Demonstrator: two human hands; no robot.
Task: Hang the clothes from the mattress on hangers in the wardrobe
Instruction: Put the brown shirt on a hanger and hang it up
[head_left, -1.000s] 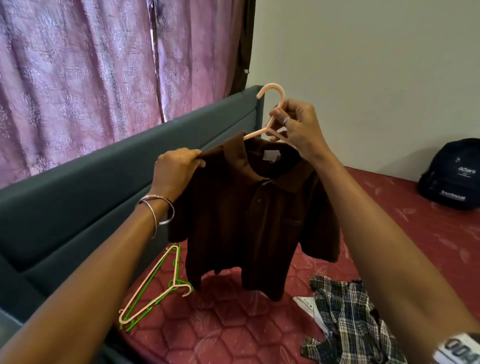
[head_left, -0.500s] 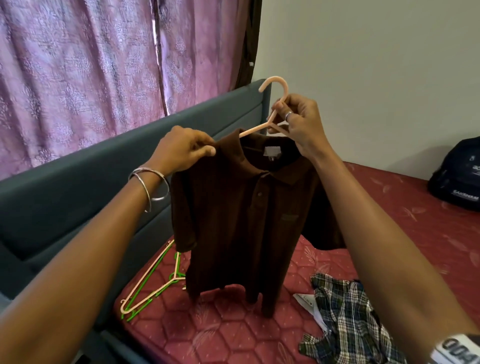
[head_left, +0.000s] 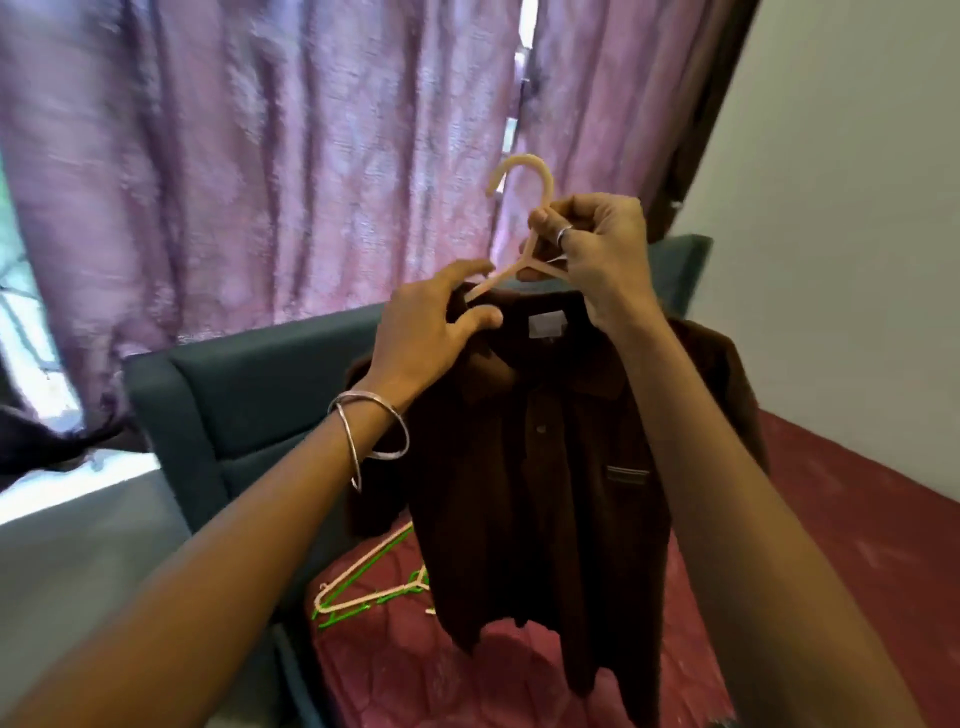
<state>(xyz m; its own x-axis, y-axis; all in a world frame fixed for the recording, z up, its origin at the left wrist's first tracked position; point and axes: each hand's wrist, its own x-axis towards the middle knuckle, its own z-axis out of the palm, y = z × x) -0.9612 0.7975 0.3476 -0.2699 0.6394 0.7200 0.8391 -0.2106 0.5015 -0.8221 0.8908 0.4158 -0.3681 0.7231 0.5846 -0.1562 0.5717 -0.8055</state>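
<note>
Above mattress (head_left: 857, 545) edge: right hand (head_left: 597, 249) grips hanger (head_left: 524, 208) (shirt (head_left: 545, 467) dangling).

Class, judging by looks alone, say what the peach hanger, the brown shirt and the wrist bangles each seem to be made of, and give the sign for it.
Peach hanger: probably moulded plastic, smooth and matt; uniform colour, rounded hook.
Brown shirt: soft fabric, perhaps cotton knit; it drapes and folds, dull surface.
Bangles: apparently metal, polished; thin silvery rings with bright glints.
</note>
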